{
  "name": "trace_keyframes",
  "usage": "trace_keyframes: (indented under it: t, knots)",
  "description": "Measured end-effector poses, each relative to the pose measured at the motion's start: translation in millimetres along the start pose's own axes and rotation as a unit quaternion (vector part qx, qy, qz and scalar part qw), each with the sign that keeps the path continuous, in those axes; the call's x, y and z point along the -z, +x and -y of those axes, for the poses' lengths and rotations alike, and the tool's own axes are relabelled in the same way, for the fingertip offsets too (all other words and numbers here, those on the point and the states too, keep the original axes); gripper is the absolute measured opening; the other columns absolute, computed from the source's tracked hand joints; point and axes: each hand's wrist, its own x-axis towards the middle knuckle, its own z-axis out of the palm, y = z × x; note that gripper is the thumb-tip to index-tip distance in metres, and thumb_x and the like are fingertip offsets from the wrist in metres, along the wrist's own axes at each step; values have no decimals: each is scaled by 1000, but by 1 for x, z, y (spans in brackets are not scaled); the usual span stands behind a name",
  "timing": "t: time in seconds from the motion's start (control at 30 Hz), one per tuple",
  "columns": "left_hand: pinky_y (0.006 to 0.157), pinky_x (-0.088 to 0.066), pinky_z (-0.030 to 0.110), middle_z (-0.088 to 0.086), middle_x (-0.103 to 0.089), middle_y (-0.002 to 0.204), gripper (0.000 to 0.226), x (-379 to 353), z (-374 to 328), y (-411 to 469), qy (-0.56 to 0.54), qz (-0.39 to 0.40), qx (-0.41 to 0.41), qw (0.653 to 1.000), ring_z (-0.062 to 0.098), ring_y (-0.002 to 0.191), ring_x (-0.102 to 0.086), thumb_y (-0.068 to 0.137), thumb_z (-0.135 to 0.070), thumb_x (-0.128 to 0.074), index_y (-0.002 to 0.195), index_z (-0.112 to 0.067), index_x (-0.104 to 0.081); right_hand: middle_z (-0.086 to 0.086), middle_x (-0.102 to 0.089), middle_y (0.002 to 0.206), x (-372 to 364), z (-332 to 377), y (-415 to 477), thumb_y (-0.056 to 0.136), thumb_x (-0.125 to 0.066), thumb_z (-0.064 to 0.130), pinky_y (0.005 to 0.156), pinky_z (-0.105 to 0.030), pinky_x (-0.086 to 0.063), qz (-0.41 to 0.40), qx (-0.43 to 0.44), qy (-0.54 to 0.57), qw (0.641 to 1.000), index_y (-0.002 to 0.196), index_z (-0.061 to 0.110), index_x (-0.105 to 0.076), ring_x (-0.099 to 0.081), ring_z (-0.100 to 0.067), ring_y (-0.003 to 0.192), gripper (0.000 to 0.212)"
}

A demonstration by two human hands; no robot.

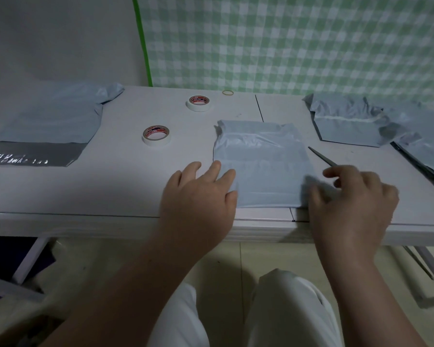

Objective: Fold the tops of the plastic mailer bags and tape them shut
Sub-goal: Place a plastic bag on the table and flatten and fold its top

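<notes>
One slick mailer bag (263, 166) at table's (110, 186) near edge: left hand (198, 204) pressing flat; right hand (353, 206), grip unclear; it could slide.

We count 2 hands: 1 left hand (198, 196) and 1 right hand (353, 204). On the 1 white surface (110, 186) we see 2 rolls of tape, the near roll (157, 136) and the far roll (198, 103), both white with red-printed cores. We count at least 4 pale grey mailer bags: 1 left bag (48, 116) with a dark flap, 1 centre bag (261, 161), and at the right 1 folded bag (348, 128) overlapped by 1 crumpled bag (421, 136). Whether more lie under the side piles we cannot tell. We also count 1 rubber band (228, 92) and 1 thin dark pointed tool (320, 155).
</notes>
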Motion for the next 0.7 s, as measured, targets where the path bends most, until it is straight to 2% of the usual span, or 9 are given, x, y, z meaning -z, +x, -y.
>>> trace_keyframes:
  t: [0.1, 0.17, 0.27, 0.4, 0.5, 0.6, 0.7]
  knots:
    - [84, -50, 46, 8, -69, 115, 50, 2, -1, 0, -14, -4, 2, 1000, 42, 103, -62, 85, -40, -36, 112, -17, -70, -7, -66, 85, 3, 24, -14, 80, -61, 28, 104, -42, -24, 35, 109, 59, 992, 89, 16, -70, -56, -33, 88, 17]
    - [86, -48, 49, 8, -68, 116, 51, 1, -2, 0, -20, 2, 7, 1000, 43, 106, -61, 83, -44, -38, 113, -17, -70, 2, -68, 80, -1, 40, -30, 79, -63, 27, 108, -46, -21, 84, 139, 90, 983, 80, 22, -72, -58, -27, 86, 10]
    - [91, -44, 54, 6, -65, 123, 56, 1, -2, 0, -17, 25, 14, 999, 43, 115, -55, 83, -50, -35, 118, -20, -67, 10, -68, 80, -7, 49, -47, 79, -61, 27, 106, -53, -27, 98, 118, 89, 984, 76, 27, -72, -57, -23, 89, 11]
    - [99, -35, 59, 2, -60, 132, 63, 4, -3, -1, -11, 51, 31, 998, 41, 125, -47, 82, -58, -30, 125, -25, -61, 12, -69, 84, -8, 49, -52, 77, -61, 25, 105, -58, -27, 83, 61, 96, 990, 75, 28, -72, -55, -26, 100, 12]
    - [105, -29, 58, -2, -51, 141, 69, 10, -6, -2, -15, 84, 44, 995, 37, 134, -37, 81, -62, -23, 133, -30, -53, 11, -70, 82, -9, 51, -53, 75, -60, 24, 101, -59, -31, 68, 38, 97, 992, 72, 26, -71, -55, -27, 100, 12]
    - [113, -18, 54, -9, -32, 153, 71, 11, -6, -2, -18, 113, 54, 992, 31, 144, -19, 81, -63, -19, 144, -36, -35, 12, -71, 85, -11, 45, -55, 76, -59, 25, 108, -57, -24, 53, 33, 94, 994, 73, 25, -72, -54, -26, 102, 13]
    - [115, -14, 53, -12, -26, 155, 71, 12, -6, -2, -20, 123, 60, 990, 29, 145, -14, 80, -63, -18, 146, -37, -29, 10, -71, 88, -9, 29, -53, 76, -57, 25, 111, -52, -18, 26, 30, 95, 995, 75, 22, -73, -52, -26, 104, 16]
